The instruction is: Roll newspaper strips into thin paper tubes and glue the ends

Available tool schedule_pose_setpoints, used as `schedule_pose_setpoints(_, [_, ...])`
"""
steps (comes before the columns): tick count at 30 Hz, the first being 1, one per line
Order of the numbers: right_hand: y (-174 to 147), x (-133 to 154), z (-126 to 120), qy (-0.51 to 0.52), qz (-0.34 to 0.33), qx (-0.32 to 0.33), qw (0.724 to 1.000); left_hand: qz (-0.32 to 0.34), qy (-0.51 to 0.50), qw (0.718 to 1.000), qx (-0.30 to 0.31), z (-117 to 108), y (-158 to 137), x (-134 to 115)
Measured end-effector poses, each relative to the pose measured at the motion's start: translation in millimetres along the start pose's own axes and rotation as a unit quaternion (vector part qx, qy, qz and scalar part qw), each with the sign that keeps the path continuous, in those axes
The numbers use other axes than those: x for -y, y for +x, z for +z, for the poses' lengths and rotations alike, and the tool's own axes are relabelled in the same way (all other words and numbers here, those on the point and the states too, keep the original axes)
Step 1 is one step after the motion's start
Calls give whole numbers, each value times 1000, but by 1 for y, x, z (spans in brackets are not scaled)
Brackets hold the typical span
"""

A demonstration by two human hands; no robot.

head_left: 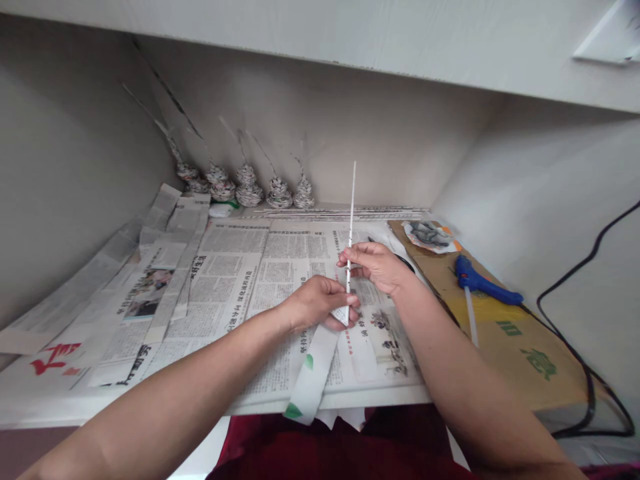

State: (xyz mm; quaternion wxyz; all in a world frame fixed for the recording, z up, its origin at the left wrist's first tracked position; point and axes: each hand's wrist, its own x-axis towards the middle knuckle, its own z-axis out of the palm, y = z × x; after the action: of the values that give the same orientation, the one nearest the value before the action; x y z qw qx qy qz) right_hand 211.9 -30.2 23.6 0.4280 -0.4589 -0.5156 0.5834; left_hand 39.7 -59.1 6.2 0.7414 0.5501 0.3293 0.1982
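Note:
A thin rolled paper stick (352,213) stands nearly upright between my two hands. My right hand (377,265) pinches it around its middle with thumb and fingers. Lower down, my left hand (323,300) is closed on its bottom end, where the unrolled part of a paper strip (316,377) hangs toward me. The strip is white with green leaf prints and reaches past the table's front edge. Newspaper sheets (230,267) lie flat under both hands.
Several woven paper gourds (249,187) stand along the back wall beside finished paper sticks (340,214). Cut newspaper strips (175,267) lie at left. A blue glue gun (485,283) rests on cardboard (530,343) at right, near a black cable (593,387). A shelf (320,33) overhangs.

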Motion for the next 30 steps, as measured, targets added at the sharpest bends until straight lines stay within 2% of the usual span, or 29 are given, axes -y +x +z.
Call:
schedule_pose_setpoints(3, [0, 0, -1, 4, 2, -5, 1000, 0, -3, 1000, -1, -1, 0, 0])
schedule_pose_setpoints(8, [-3, 1, -2, -11, 5, 84, 996, 2, -4, 1000, -13, -2, 1, 1])
schedule_pose_setpoints(14, [-1, -1, -1, 7, 3, 21, 1000, -2, -8, 1000, -4, -2, 2, 2])
schedule_pose_setpoints(19, [-2, 0, -3, -5, -2, 64, 998, -3, -8, 1000, -12, -1, 1, 1])
schedule_pose_setpoints(24, [1, -2, -4, 7, -3, -2, 1000, -9, -10, 1000, -7, -1, 1, 2])
schedule_pose_setpoints(28, [-1, 0, -4, 11, -4, 53, 999, 0, -12, 1000, -15, -2, 2, 2])
schedule_pose_setpoints(30, [-1, -1, -4, 3, -4, 57, 998, -1, -11, 1000, -14, -2, 2, 2])
